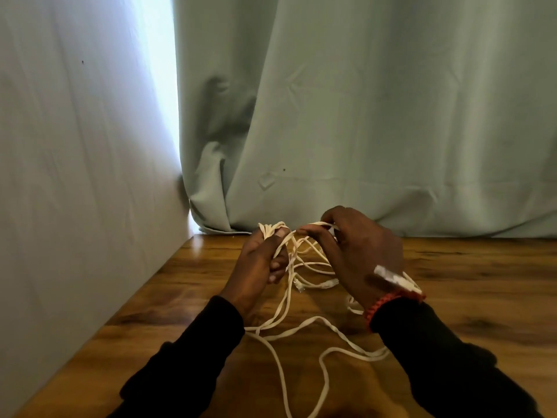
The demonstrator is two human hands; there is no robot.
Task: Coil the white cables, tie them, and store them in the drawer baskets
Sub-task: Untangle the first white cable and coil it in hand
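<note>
While a tangle of white cables [304, 324] trails loose across the wooden table [470, 267], a person works on the coiling step of the job, both arms in black sleeves [437, 351] reaching forward toward a pale green curtain [361, 116]. Curled into a fist, the left hand [259, 267] grips a gathered bunch of loops that pokes out above its thumb. Just beside it, the right hand [358, 251] pinches a run of cable between thumb and fingers, feeding it toward the bunch; a red braided bracelet [388, 303] circles that wrist, and a connector end [391, 277] with a short length of cable lies across the back of the hand. Between and below the two hands, several strands hang down to the tabletop, where two more plug ends [313, 285] lie near the right hand's palm side. Closer to the person, long slack loops snake under both forearms and run out of view at the bottom edge. Coiling appears only partly done, with much of the length still ungathered, nothing tied, and no drawer or basket in view. The next move likely calls for laying the pinched strand over the bunch in the left fist, then sliding the right hand back along the slack to draw up another loop without snagging the crossed strands below.
</note>
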